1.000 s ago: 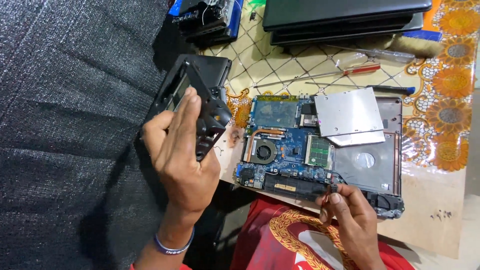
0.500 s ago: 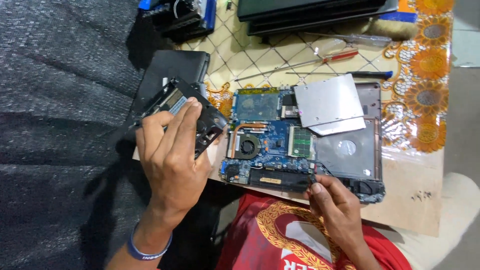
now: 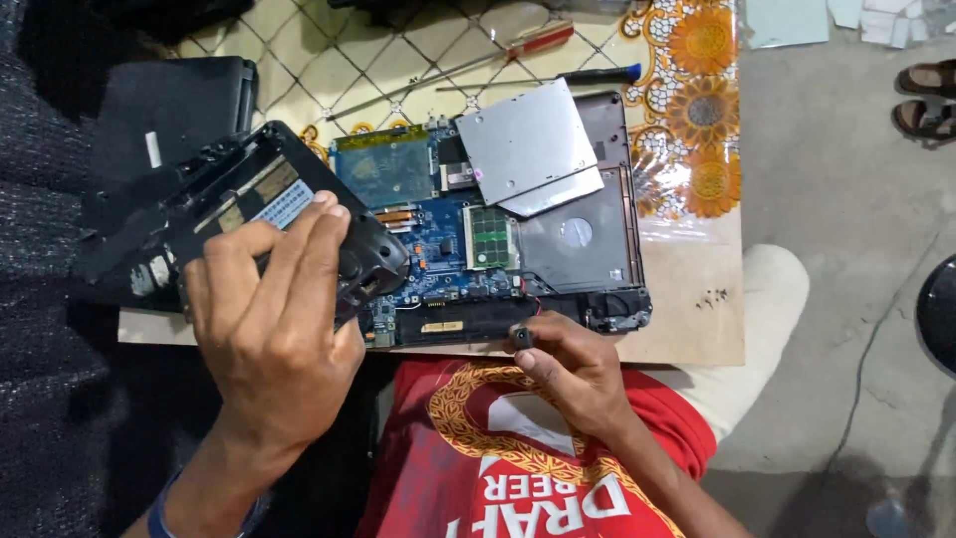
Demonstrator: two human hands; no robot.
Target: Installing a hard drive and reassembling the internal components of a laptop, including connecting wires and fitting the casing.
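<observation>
While left hand grips black casing, right hand pinches small plug.

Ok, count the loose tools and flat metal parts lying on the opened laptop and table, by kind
Long screwdrivers on the patterned tablecloth: 2, one with a red handle, one with a black and blue handle
Silver rectangular drive on the laptop: 1
Green memory stick on the blue board: 1
Black plastic cover in the left hand: 1
Total: 5
</observation>
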